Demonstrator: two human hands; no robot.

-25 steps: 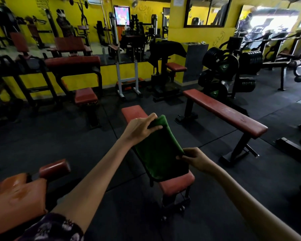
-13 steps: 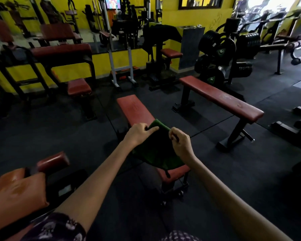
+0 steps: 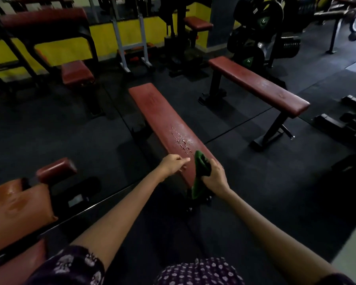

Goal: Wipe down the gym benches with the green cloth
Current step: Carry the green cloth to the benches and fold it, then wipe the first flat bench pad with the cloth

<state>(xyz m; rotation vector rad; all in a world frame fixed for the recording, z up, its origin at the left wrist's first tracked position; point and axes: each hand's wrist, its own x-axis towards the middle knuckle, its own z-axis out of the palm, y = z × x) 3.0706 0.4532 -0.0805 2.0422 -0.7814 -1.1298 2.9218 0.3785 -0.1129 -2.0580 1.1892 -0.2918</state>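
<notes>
Fingers [image 3: 209, 171] of the right hand [image 3: 215, 177] are curled round the green cloth [image 3: 200, 167], bunched into a wad with its tail hanging off the near right edge of the desk [image 3: 158, 116]. Half a second ago that cloth lay spread over the pad under both hands; now it is gathered up and the red pad lies bare, with a patch of droplets [image 3: 181, 140] just beyond the cloth. The left hand [image 3: 174, 164] has let go and hovers over the near end, fingers loosely curled, holding nothing as far as the dim view lets me judge. My guess is that wiping is about to begin, through the wet patch and toward the far end. To the right stands a second flat bench [image 3: 257, 85], unwiped by the look of it. Dark rubber floor [image 3: 255, 182] lies all around, with weight plates [image 3: 255, 15] at the far right and a yellow wall [image 3: 56, 52] at the far left.
</notes>
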